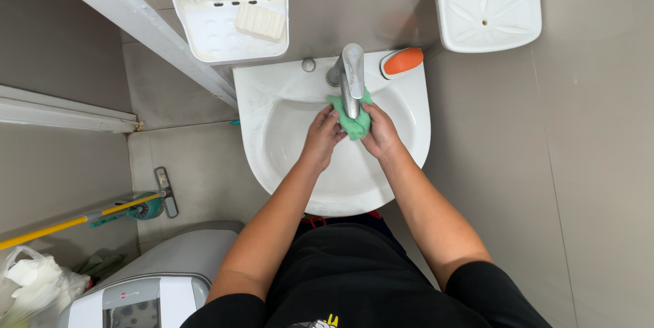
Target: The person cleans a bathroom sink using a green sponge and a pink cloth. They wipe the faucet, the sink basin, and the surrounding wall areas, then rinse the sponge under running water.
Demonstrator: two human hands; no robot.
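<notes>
**Kid:** What are your hands doing?

**Me:** My left hand (320,138) and my right hand (380,134) are both closed around a green cloth (355,122). I hold it bunched up, right under the spout of the silver tap (350,76), over the white sink (272,103).

**Kid:** Is the water on?

**Me:** I can't tell from up here. The tap hides the spot where water would come out.

**Kid:** Where is everything else?

**Me:** From the cloth, the tap is at twelve o'clock. An orange and white soap holder (402,61) sits on the sink rim at about one o'clock. A white wall tray (204,28) with a pale bar of soap (259,22) is at eleven o'clock. Another white soap dish (488,9) hangs on the wall at two o'clock. A mop with a yellow handle (82,219) lies on the floor at eight o'clock.

**Kid:** How do you hold the cloth the right way?

**Me:** I think it works best to keep it low inside the sink, so drips fall in the bowl. I squeeze with both hands close together, and I keep my fingers off the hard tap.
</notes>
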